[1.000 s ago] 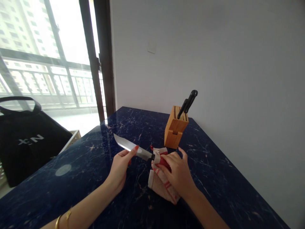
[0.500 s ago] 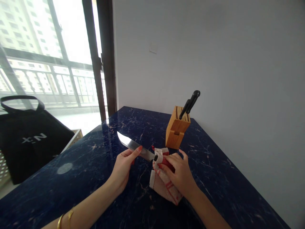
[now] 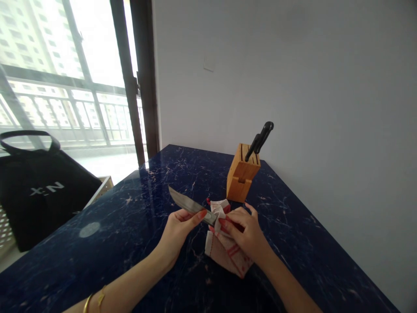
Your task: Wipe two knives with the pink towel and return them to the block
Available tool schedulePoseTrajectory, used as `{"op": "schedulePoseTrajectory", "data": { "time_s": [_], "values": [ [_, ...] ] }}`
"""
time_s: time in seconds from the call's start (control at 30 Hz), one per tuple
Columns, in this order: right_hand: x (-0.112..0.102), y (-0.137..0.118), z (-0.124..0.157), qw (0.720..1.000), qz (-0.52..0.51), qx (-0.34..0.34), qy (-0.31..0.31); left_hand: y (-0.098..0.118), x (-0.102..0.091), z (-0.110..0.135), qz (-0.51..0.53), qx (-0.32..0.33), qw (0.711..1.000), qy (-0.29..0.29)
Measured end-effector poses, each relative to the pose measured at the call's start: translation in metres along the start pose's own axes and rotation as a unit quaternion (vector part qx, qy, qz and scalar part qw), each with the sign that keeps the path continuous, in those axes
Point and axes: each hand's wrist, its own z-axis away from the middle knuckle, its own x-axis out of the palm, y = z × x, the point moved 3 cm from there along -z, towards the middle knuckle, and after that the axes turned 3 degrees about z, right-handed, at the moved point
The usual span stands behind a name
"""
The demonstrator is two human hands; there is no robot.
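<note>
Left hand (image 3: pixel 177 232): fingers curled, thumb and fingers pressed together on the flat of the knife (image 3: pixel 192 206) blade, tip pointing away and up, held above the counter (image 3: pixel 81 204). Blade lies tilted, its near end running into the cloth (image 3: pixel 228 256).

Right hand (image 3: pixel 245 230): fingers bent, pinching the folded cloth around the knife's handle. Handle mostly hidden by cloth and fingers; only a sliver of red shows, so its shape cannot be made out. Cloth is white with red stripes, its lower part resting on the counter.

Wooden block (image 3: pixel 241 174) stands beyond the cloth, just apart from it, two black handles (image 3: pixel 260 137) rising from its top. Small red speck (image 3: pixel 207 201) at cloth's far edge: too small to identify. Black bag (image 3: pixel 42 195) left of counter.
</note>
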Motion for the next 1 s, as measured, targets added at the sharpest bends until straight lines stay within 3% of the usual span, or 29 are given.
{"op": "schedulePoseTrajectory", "data": {
  "time_s": [0.23, 0.47, 0.77, 1.0],
  "values": [
    [0.003, -0.004, 0.0, 1.0, -0.014, -0.014, -0.019, 0.005, 0.003, 0.002, -0.005, 0.009, 1.0, 0.004],
    [0.002, 0.003, -0.002, 0.998, -0.033, 0.034, -0.028, 0.004, 0.003, 0.003, -0.021, 0.005, 1.0, -0.009],
    [-0.001, -0.006, -0.002, 1.0, 0.017, 0.0, 0.0, 0.005, 0.0, 0.0, -0.024, 0.004, 1.0, -0.003],
    [-0.004, 0.003, -0.002, 0.999, 0.045, -0.014, -0.01, 0.01, -0.01, -0.006, 0.0, 0.008, 0.999, 0.047]
  ]
}}
